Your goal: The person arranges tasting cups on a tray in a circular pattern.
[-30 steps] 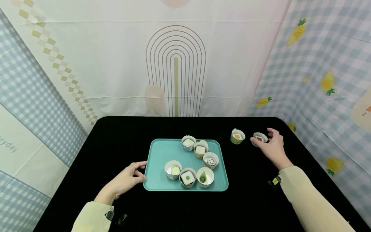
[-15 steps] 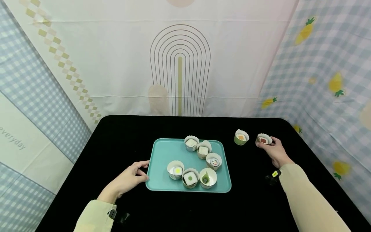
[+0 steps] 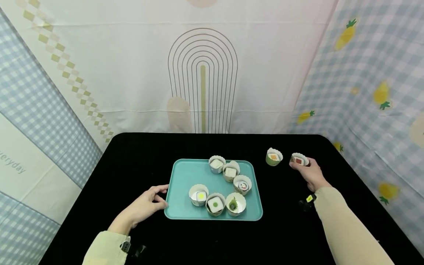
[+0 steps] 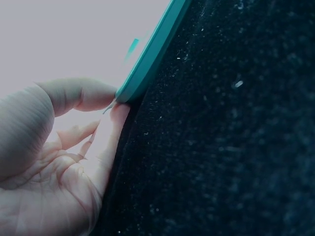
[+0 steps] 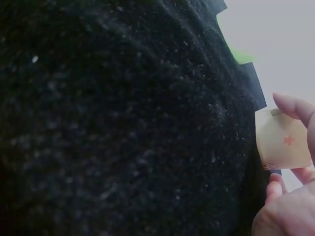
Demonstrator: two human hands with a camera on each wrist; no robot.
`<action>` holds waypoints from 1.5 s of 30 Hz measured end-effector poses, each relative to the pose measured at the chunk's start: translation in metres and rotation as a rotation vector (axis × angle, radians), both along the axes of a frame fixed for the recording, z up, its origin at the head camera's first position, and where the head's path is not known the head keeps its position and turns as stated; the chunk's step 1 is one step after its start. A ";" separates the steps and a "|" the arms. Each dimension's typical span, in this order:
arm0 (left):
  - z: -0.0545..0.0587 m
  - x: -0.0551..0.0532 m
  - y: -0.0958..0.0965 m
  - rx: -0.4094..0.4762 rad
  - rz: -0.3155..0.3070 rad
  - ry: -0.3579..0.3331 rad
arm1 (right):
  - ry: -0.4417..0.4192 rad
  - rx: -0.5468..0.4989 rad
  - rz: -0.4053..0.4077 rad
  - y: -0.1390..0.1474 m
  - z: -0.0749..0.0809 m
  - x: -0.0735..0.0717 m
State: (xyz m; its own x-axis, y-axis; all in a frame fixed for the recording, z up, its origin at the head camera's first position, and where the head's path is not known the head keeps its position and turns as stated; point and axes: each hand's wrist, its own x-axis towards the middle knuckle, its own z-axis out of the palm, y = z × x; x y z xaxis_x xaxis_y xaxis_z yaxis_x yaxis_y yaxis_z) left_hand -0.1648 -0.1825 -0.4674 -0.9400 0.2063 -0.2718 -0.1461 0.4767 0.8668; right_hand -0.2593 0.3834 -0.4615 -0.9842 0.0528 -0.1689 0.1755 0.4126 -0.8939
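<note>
In the head view, my right hand holds a paper baking cup between thumb and fingers at the right of the table. Inside that cup lies a pale block with a brown square on top. A red star shows on the cup's side in the right wrist view. My left hand is at the near left corner of a teal tray. Seen from the left wrist, thumb and finger pinch the tray's rim. Several paper cups with small pieces, among them a leafy green one, stand on the tray.
A green paper cup with an orange-topped piece stands on the black table cover, left of the held cup. Patterned cloth hangs behind the table and at both sides.
My right hand has closed its thumb and fingers round the cup with the brown-topped block. The left hand has stayed at the tray's edge. The head view has shifted slightly.
</note>
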 end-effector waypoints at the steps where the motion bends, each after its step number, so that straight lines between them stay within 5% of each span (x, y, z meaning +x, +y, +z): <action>1: 0.000 0.000 0.000 0.000 0.000 -0.001 | -0.004 -0.010 0.000 0.000 0.000 0.001; 32: 0.003 0.001 0.005 -0.013 -0.003 0.016 | -0.143 0.005 -0.045 0.008 0.026 0.019; 39: 0.010 0.005 0.005 -0.045 -0.008 0.040 | -0.033 0.044 -0.096 -0.018 0.049 0.023; 45: 0.015 0.009 0.008 -0.089 -0.006 0.088 | 0.079 0.075 -0.048 -0.065 0.075 0.023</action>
State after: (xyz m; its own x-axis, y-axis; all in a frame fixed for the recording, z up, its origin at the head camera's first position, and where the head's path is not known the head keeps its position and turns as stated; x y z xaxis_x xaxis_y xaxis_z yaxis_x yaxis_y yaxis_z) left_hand -0.1561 -0.1744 -0.4525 -0.9598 0.1908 -0.2060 -0.0683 0.5530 0.8304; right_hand -0.2363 0.3183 -0.3862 -0.9903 0.1100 -0.0850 0.1273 0.4714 -0.8727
